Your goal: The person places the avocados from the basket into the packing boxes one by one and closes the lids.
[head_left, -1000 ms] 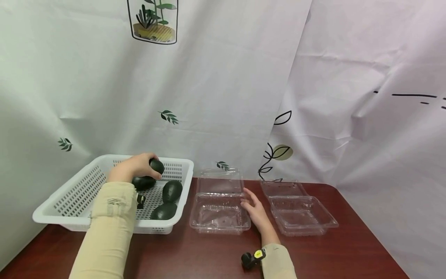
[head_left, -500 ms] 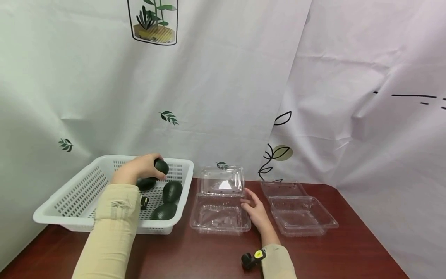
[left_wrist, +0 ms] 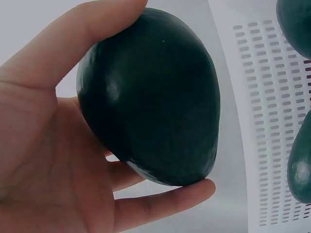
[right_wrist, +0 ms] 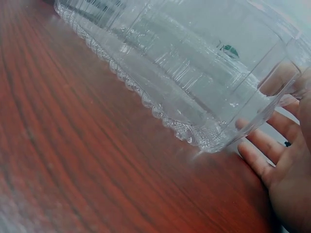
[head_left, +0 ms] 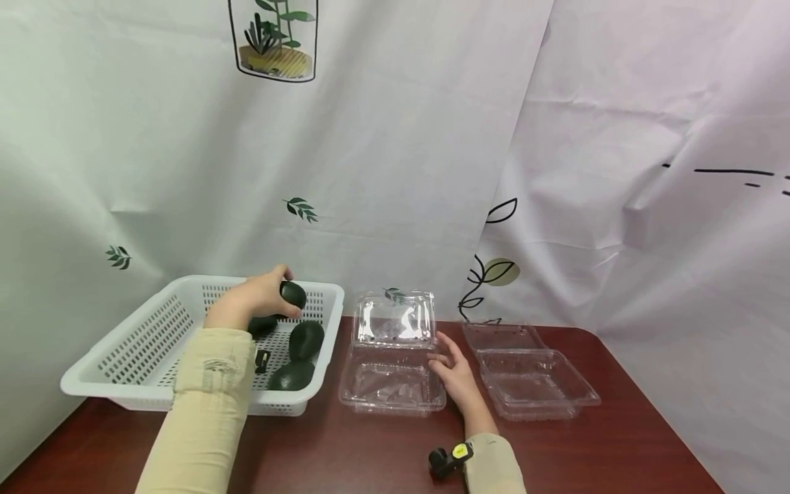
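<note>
One raised avocado: it is in your left hand, over the far part of the basket.
Left grip: your thumb and fingers hold it from opposite sides.
White basket: three more avocados lie inside, two at the right wall and one partly hidden by your hand.
Right hand: you have it at the right edge of the middle container, fingers spread along the outside; whether they pinch the wall, I cannot tell.
Clear lid: it stands up behind that container.
Second clear container: it sits open to the right of your right hand.
Red-brown table: it carries basket and containers.
</note>
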A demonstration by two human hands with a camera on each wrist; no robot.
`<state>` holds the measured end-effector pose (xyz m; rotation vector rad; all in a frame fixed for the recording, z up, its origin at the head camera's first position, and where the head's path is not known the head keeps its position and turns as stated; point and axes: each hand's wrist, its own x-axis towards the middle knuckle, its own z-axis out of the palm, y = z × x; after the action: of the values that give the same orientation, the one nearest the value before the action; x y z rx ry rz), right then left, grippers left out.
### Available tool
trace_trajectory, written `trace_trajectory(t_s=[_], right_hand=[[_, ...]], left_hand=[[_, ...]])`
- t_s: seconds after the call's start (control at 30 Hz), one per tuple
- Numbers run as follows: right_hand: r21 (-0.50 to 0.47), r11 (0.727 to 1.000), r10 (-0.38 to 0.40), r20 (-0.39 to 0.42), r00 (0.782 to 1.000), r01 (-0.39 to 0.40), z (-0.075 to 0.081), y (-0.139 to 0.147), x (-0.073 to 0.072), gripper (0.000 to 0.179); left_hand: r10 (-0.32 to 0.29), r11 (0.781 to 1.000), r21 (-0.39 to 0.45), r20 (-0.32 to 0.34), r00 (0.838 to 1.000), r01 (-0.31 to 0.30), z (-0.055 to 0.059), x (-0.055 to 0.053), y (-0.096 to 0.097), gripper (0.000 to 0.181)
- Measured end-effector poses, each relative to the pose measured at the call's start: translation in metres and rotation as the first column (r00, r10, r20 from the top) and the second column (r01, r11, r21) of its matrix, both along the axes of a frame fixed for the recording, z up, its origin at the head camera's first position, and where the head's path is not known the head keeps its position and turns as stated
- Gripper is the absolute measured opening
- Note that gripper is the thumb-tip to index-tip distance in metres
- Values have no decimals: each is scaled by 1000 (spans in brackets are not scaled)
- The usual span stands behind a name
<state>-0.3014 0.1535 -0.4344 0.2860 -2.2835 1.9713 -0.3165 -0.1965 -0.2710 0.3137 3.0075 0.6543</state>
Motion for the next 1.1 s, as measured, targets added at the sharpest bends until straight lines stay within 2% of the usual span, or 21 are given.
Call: trace_trajectory(t_s=[0.2,0.33,0.8,1.1], right_hand=[[-15,1000,4,1,1000,-4,-19,5,-13,61],[-4,1000,1,-13,1000,-1,-24,5,-16,62],[-4,1000,18,-48,999,-18,-21,7,-17,62],[6,1000,-14,-18,1000,14,-23,8,-20,62]], left_hand=[[2,1000,13,-26,1000,-2,-3,1,5,63],[-15,1000,15,-45,999,16,-4,1,8,61],[-33,999,-13,-74,997,33,-4,1,15,64],[-59,998,-4,-106,993,59,-2,1,26,60]])
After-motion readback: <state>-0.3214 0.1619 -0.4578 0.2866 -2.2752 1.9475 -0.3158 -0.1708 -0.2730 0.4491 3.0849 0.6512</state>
